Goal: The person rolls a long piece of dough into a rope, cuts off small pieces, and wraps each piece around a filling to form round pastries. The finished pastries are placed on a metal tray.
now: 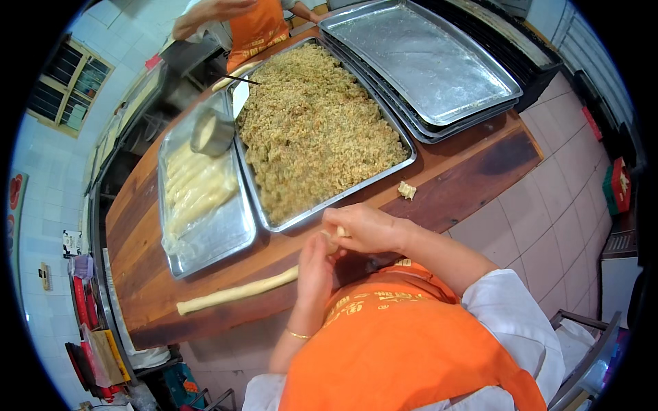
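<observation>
Close to the table's front edge, my left hand and my right hand meet around a small piece of pale dough. My fingers hide most of it. A long dough rope lies on the wooden table to the left, its right end running behind my left hand. Just beyond my hands is a large metal tray heaped with crumbly, yellow-brown filling. A small ridged lump of dough rests on the wood to the right of that tray.
At left, a second tray holds several dough rolls under plastic film and a round metal container. A white scraper leans at the filling's edge. Stacked metal trays stand at back right. Another person's hand is across the table.
</observation>
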`<action>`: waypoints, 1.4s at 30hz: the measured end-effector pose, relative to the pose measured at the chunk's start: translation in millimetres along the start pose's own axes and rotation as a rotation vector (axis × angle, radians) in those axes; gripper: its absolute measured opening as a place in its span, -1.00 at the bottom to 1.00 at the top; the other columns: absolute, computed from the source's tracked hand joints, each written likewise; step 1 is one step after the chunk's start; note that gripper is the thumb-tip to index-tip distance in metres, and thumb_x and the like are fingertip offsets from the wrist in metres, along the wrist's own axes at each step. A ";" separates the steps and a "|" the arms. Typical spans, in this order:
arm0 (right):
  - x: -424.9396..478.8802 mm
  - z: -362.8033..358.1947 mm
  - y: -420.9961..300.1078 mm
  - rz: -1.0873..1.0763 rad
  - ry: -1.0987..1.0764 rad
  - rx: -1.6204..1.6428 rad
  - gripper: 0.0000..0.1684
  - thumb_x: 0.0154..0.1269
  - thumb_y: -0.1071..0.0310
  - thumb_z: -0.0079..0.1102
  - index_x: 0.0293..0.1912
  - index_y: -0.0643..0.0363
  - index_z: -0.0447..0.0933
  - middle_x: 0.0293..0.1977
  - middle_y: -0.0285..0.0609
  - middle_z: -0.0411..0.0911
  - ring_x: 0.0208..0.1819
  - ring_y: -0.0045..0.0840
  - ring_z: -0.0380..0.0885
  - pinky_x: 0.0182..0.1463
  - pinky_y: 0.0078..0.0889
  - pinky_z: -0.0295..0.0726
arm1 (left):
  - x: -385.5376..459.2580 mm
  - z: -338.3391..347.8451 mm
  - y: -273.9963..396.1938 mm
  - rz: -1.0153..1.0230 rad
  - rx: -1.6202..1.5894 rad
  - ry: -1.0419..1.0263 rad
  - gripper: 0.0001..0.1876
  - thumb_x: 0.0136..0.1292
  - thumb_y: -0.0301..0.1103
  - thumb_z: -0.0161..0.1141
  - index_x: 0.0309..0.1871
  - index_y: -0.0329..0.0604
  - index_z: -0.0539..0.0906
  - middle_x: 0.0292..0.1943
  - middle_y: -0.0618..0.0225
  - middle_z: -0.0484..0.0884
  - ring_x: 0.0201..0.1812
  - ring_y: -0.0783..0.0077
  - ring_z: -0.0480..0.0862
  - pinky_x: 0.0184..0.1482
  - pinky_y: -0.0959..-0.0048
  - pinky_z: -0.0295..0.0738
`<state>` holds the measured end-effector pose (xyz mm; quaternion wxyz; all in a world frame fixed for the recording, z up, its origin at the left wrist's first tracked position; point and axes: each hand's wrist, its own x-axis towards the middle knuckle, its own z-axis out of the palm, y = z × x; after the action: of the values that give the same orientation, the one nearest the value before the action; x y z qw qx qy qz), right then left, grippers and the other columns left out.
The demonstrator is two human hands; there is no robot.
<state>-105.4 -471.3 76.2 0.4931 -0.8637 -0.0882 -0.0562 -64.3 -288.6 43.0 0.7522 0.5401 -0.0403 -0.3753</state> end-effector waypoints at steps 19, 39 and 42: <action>-49.1 -27.3 26.1 0.086 0.024 -0.316 -0.71 0.24 0.27 0.34 -0.06 0.15 0.64 -0.03 -0.10 0.61 0.11 -0.16 0.52 0.24 -0.13 0.47 | 17.0 -27.0 -30.4 0.342 0.658 -0.009 -0.52 0.47 -0.49 0.12 0.42 -0.27 0.36 0.23 0.13 0.55 0.20 0.29 0.59 0.28 0.39 0.45; -38.5 -6.8 48.6 0.048 0.405 -0.323 -0.83 0.18 0.44 0.29 -0.18 0.17 0.61 -0.26 -0.13 0.56 -0.11 -0.19 0.54 -0.03 -0.17 0.54 | 14.0 -19.9 -42.7 0.690 1.653 -0.348 0.04 -0.01 -0.33 0.52 0.53 -0.39 0.16 0.52 -0.13 0.20 0.55 -0.13 0.19 0.54 0.00 0.12; -33.4 -10.3 52.5 0.027 0.525 -0.497 -0.65 0.14 0.51 0.24 -0.02 0.19 0.60 -0.17 -0.13 0.53 -0.06 -0.20 0.51 0.02 -0.15 0.51 | 14.2 -18.4 -42.9 0.666 1.677 -0.349 0.06 0.00 -0.30 0.53 0.53 -0.40 0.15 0.53 -0.13 0.18 0.56 -0.11 0.16 0.55 0.00 0.07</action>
<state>-127.3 -509.5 31.1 0.2746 -0.9145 0.0693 -0.2891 -67.9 -288.6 -5.6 0.1667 0.8049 -0.5659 -0.0633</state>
